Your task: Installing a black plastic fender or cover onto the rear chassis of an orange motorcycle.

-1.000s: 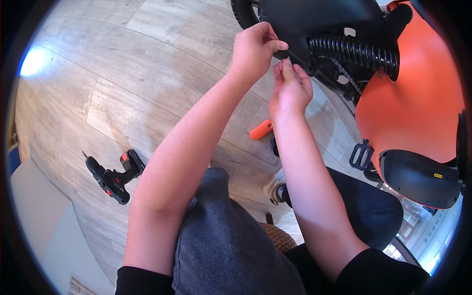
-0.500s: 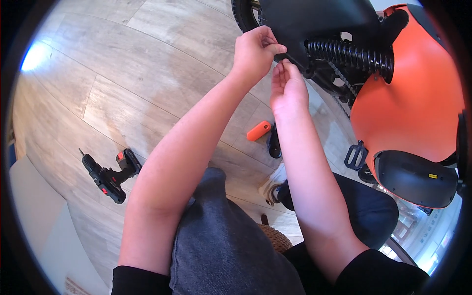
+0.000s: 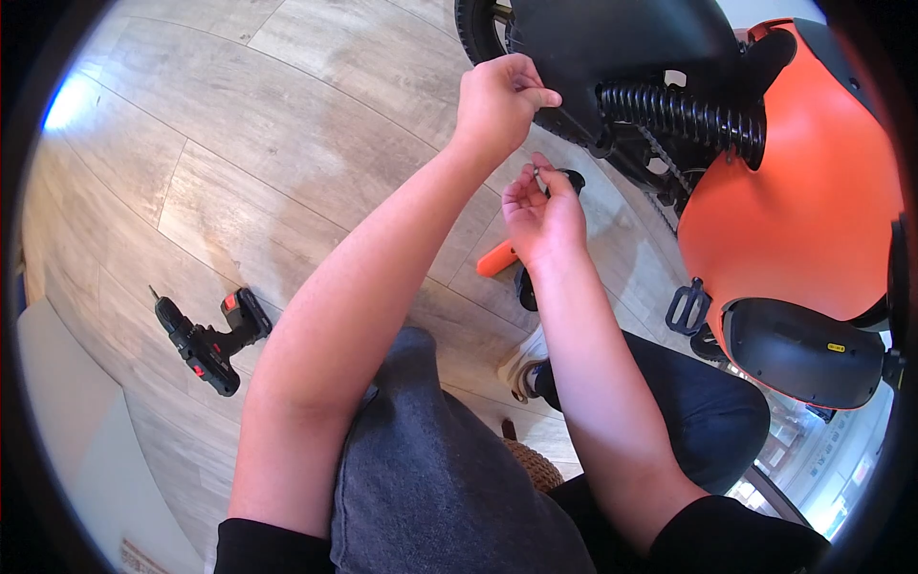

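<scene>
At the edge of the black rear fender [image 3: 622, 43] of an orange-bodied bike [image 3: 794, 182], my left hand [image 3: 499, 96] is closed, thumb pressed to the fingers; what lies in its pinch is hidden. Lower and to the right, my right hand [image 3: 547, 210] is turned palm up, apart from the bike. Its thumb and fingertips pinch a small shiny metal piece [image 3: 536, 172], too small to name surely. Beside both hands sit the bike's black coil spring [image 3: 684, 110] and its chain [image 3: 665, 153].
A black cordless drill [image 3: 206, 340] lies on the wood floor [image 3: 239, 182] at left. Under my right hand lie an orange piece [image 3: 494, 259] and a black object [image 3: 524, 289], partly hidden. The bike's pedal [image 3: 688, 306] sticks out at right, near my knee.
My right hand has drawn away from the fender, down toward me, and turned palm up with the small metal piece. My left hand has stayed at the fender's edge.
</scene>
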Demonstrator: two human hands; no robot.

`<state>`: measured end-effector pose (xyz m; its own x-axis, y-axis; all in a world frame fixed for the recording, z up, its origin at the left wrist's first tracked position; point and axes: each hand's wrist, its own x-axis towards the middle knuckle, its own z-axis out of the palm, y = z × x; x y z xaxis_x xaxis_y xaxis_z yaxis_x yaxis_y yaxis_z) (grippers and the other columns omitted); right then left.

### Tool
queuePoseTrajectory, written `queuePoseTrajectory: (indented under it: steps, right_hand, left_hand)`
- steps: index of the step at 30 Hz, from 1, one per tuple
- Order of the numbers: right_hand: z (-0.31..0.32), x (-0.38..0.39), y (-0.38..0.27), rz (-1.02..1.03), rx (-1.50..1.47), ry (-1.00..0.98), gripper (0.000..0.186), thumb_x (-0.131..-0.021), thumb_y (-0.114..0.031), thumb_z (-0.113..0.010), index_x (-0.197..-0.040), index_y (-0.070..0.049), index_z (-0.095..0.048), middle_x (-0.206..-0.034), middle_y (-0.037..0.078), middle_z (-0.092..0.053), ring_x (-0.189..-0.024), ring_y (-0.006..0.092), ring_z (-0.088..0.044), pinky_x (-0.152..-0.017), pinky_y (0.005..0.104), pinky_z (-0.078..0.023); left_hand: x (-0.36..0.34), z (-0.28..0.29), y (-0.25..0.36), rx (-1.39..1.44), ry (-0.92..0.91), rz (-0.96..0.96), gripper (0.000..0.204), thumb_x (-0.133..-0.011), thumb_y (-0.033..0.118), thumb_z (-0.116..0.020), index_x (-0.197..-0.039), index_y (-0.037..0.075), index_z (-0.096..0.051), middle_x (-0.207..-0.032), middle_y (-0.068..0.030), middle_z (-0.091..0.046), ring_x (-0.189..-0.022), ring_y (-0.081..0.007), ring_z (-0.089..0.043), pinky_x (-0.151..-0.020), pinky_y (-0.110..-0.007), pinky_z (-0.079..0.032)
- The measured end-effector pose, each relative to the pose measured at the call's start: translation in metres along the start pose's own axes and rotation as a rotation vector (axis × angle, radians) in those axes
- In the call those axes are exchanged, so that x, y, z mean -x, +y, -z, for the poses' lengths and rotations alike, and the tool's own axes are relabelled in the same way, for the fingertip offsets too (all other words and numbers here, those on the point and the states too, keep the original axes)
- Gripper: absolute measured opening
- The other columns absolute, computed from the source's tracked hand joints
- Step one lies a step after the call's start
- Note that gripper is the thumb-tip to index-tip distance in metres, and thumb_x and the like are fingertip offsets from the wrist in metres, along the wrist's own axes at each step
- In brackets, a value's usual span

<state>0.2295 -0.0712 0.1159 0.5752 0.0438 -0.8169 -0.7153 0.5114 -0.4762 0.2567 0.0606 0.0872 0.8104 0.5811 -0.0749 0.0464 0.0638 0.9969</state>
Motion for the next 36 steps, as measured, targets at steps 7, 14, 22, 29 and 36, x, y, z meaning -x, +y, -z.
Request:
queuePoseTrajectory:
  steps: [7, 14, 22, 29, 36]
  right_hand:
    - [0.002, -0.016, -0.011, 0.008, 0.02, -0.1, 0.023, -0.097, -0.005, -0.06, -0.119, 0.0, -0.062, -0.1, 0.006, -0.06, -0.089, 0.0148, -0.059, -0.085, 0.0297, -0.051]
    - [0.005, -0.015, -0.002, -0.114, 0.033, -0.101, 0.019, -0.098, -0.005, -0.06, -0.116, -0.001, -0.063, -0.093, 0.006, -0.061, -0.091, 0.0158, -0.059, -0.081, 0.0313, -0.052]
    - [0.019, 0.023, -0.014, 0.03, 0.507, -0.164, 0.023, -0.096, -0.004, -0.061, -0.119, -0.002, -0.058, -0.104, 0.011, -0.063, -0.093, 0.0193, -0.06, -0.087, 0.0339, -0.053]
    - [0.02, 0.027, -0.006, 0.059, 0.564, -0.126, 0.021, -0.096, -0.006, -0.064, -0.116, -0.002, -0.058, -0.107, 0.012, -0.065, -0.097, 0.0201, -0.062, -0.09, 0.0346, -0.054]
    - [0.004, 0.02, 0.001, 0.258, 0.516, -0.142, 0.022, -0.098, 0.0, -0.062, -0.118, 0.001, -0.053, -0.116, 0.016, -0.062, -0.107, 0.0238, -0.063, -0.099, 0.0361, -0.054]
  left_hand:
    - [0.002, -0.004, 0.006, 0.016, 0.024, 0.012, 0.015, -0.077, 0.003, -0.08, -0.078, -0.001, -0.065, -0.073, -0.0065, -0.072, -0.067, -0.0103, -0.063, -0.063, -0.027, -0.049]
    - [0.0, -0.004, 0.012, -0.044, 0.067, 0.015, 0.019, -0.075, 0.004, -0.082, -0.078, 0.0, -0.065, -0.072, -0.0098, -0.071, -0.065, -0.0149, -0.064, -0.063, -0.03, -0.051]
    - [-0.001, -0.006, 0.004, -0.043, 0.037, -0.041, 0.025, -0.07, 0.014, -0.086, -0.078, 0.004, -0.065, -0.077, -0.0104, -0.071, -0.077, -0.0293, -0.07, -0.07, -0.04, -0.053]
    - [-0.003, -0.001, -0.003, -0.021, 0.087, -0.085, 0.023, -0.07, 0.018, -0.086, -0.08, 0.007, -0.068, -0.078, -0.0073, -0.073, -0.078, -0.0269, -0.071, -0.07, -0.039, -0.053]
    - [-0.004, -0.001, -0.004, 0.047, 0.03, -0.069, 0.023, -0.068, 0.015, -0.086, -0.076, 0.003, -0.068, -0.073, -0.009, -0.072, -0.07, -0.024, -0.069, -0.065, -0.036, -0.051]
